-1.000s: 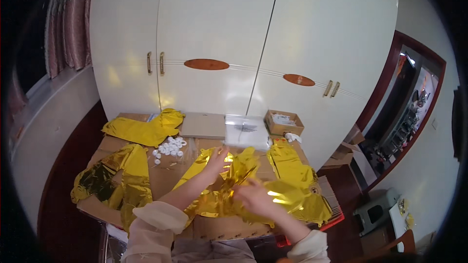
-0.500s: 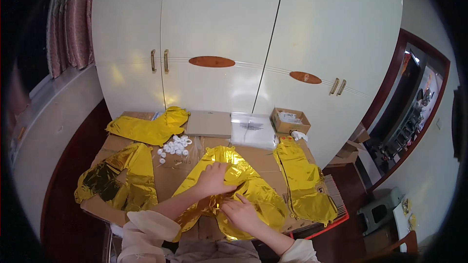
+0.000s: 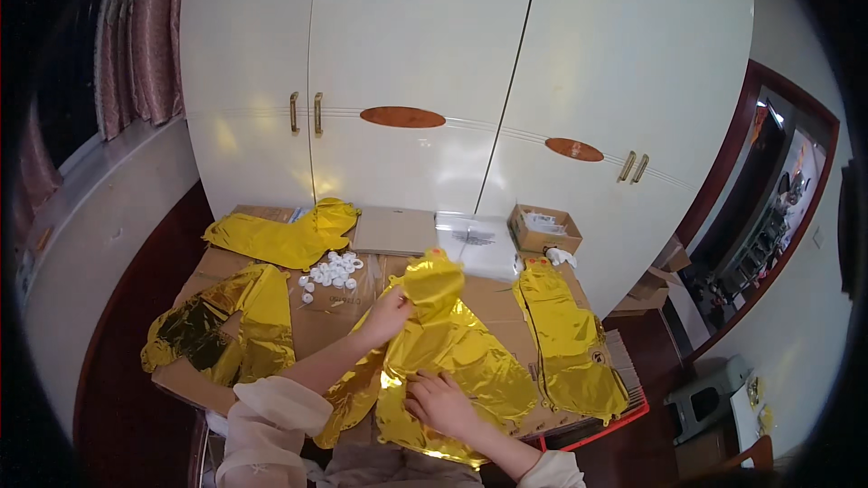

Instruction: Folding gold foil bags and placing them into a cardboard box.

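A flat, uninflated gold foil balloon (image 3: 466,343) lies across the middle of the cardboard-covered table, with its top end raised and folded over. My left hand (image 3: 387,318) is closed, pinching the foil along the left edge of that raised end. Lower down, my right hand (image 3: 445,405) rests on the same foil, its fingers apart and slightly bent. Part of the balloon spreads out below my left forearm. Another gold foil balloon (image 3: 267,316) lies at the left, one (image 3: 276,239) at the far left, and a folded one (image 3: 570,343) at the right.
White tape-like rolls (image 3: 330,273) lie heaped behind my left hand. Along the back stand a grey-brown board (image 3: 395,231), clear plastic bags (image 3: 475,244) and a small open carton (image 3: 545,228) with packets. A white cabinet (image 3: 416,36) rises behind the table. A grey stool (image 3: 705,398) stands at the right.
My left hand has drawn back toward the left and now grips the foil's edge, lifting the top end and folding it over. My right hand stays near the same spot on the foil.
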A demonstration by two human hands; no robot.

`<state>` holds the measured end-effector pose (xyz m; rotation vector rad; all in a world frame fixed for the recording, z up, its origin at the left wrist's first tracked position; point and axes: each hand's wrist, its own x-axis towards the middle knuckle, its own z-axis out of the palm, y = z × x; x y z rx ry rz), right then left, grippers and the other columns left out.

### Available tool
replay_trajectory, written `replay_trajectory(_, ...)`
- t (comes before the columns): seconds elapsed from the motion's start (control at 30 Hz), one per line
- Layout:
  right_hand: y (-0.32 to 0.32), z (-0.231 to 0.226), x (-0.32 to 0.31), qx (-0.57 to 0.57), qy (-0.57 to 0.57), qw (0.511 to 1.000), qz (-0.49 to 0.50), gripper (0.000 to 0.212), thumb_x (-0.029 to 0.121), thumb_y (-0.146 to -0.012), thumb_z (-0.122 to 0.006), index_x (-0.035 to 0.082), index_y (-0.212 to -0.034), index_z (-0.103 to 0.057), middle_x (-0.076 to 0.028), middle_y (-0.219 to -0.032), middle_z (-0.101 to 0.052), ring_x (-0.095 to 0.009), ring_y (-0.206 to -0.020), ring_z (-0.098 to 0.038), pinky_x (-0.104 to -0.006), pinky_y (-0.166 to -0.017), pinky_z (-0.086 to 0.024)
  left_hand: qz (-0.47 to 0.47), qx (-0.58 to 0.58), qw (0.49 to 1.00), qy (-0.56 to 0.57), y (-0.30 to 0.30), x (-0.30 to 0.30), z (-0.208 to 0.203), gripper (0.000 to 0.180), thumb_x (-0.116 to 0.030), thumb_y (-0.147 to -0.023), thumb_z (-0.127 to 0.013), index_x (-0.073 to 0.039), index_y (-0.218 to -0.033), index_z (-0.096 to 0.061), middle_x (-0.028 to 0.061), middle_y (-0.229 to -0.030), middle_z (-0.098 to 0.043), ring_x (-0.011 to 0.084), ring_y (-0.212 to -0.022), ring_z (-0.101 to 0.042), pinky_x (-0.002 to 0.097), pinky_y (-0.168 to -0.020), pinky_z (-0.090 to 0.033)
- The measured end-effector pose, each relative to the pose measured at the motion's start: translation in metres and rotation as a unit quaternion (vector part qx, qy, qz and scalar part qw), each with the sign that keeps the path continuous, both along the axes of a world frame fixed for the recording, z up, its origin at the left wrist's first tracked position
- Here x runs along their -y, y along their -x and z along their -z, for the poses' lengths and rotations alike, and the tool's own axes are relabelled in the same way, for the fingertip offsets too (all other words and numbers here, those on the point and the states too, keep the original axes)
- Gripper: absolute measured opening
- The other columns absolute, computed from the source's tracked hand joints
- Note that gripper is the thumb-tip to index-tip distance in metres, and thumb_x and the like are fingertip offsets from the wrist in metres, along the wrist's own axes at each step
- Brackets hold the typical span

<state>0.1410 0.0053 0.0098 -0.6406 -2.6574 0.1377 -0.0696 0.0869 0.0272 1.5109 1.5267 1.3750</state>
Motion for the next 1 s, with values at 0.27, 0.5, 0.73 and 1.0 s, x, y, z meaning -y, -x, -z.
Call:
replay_trajectory(0.27, -0.039, 0.001, -0.019, 0.057, 0.019, 0.997, -0.04, 0.039, 0.036, -0.09, -0.06, 0.009, -0.119, -0.058, -0.01, -0.131, -0.056, -0.029, -0.128, -0.048, -0.0519, -0.105, -0.036, -0.144, -0.184, 0.971, 0.051, 0.045, -0.017, 0.024, 0.036, -0.015, -0.083, -0.064, 0.002, -0.113, -0.053, 0.0226, -0.109, -0.059, 0.0384, -0.097, -0.06, 0.0447, -0.081, -0.05)
replay_trajectory(0.5, -0.074, -0.014, -0.048, 0.009, 0.143, 0.988, 0.055, 0.041, 0.03, -0.091, -0.06, 0.004, -0.123, -0.055, -0.016, -0.136, -0.052, -0.035, -0.131, -0.044, -0.0531, -0.109, -0.032, 0.056, -0.478, 0.877, 0.007, 0.031, 0.015, 0.006, 0.066, -0.043, -0.087, -0.058, -0.008, -0.141, -0.041, 0.0189, -0.146, -0.039, 0.0382, -0.135, -0.036, 0.0507, -0.108, -0.034)
replay_trajectory(0.73, -0.106, 0.003, -0.068, -0.004, 0.082, 0.991, 0.109, 0.051, 0.028, -0.092, -0.059, 0.005, -0.135, -0.046, -0.017, -0.139, -0.05, -0.036, -0.133, -0.042, -0.0523, -0.111, -0.028, 0.122, -0.517, 0.846, 0.044, -0.017, 0.051, 0.028, 0.074, -0.067, -0.091, -0.04, -0.021, -0.148, -0.036, 0.0119, -0.155, -0.03, 0.0436, -0.142, -0.025, 0.0704, -0.109, -0.015)
replay_trajectory(1.0, -0.093, 0.008, -0.065, -0.002, 0.073, 0.991, 0.116, 0.05, 0.03, -0.093, -0.057, 0.006, -0.136, -0.046, -0.016, -0.141, -0.048, -0.035, -0.134, -0.041, -0.0566, -0.112, -0.024, 0.08, -0.53, 0.842, 0.056, -0.017, 0.047, 0.031, 0.073, -0.068, -0.091, -0.039, -0.025, -0.149, -0.035, 0.0054, -0.156, -0.029, 0.0402, -0.144, -0.021, 0.0734, -0.108, -0.011)
